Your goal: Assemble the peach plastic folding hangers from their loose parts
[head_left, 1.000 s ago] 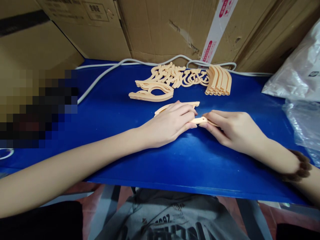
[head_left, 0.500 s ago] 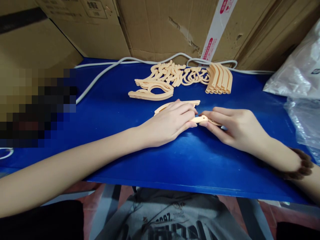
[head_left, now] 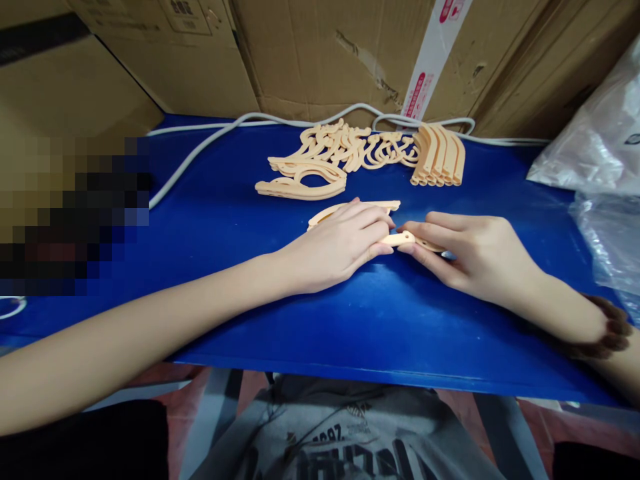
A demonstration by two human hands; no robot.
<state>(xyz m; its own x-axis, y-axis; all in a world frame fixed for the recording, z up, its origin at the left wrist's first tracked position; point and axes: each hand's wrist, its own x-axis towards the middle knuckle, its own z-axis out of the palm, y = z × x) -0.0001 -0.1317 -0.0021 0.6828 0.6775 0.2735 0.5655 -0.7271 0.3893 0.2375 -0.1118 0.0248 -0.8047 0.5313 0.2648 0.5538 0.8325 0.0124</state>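
Near the middle of the blue tabletop, my left hand point(head_left: 340, 250) is closed, pinching a cream plastic hanger arm point(head_left: 399, 239) between thumb and fingers. The tip of that arm has a small round hole and sticks out to the right. My right hand point(head_left: 473, 257), with a brown band at the wrist, pinches a second hanger arm point(head_left: 430, 246) at the same spot; the two pieces meet end to end. Whether they are joined I cannot tell. Beneath and behind my left hand lies another curved hanger piece point(head_left: 325, 216), partly covered by the fingers.
Behind my hands lie folded hangers point(head_left: 305, 193), a heap of loose hanger parts point(head_left: 340, 143), small hooks point(head_left: 387, 150) and a row of curved arms point(head_left: 437, 157). A white cable point(head_left: 200, 157) runs along cardboard boxes point(head_left: 320, 60). Clear plastic bags point(head_left: 595, 133) sit at right.
Almost nothing differs: both hands keep their pinch on the hanger arms in the same place, and the view has shifted only slightly.
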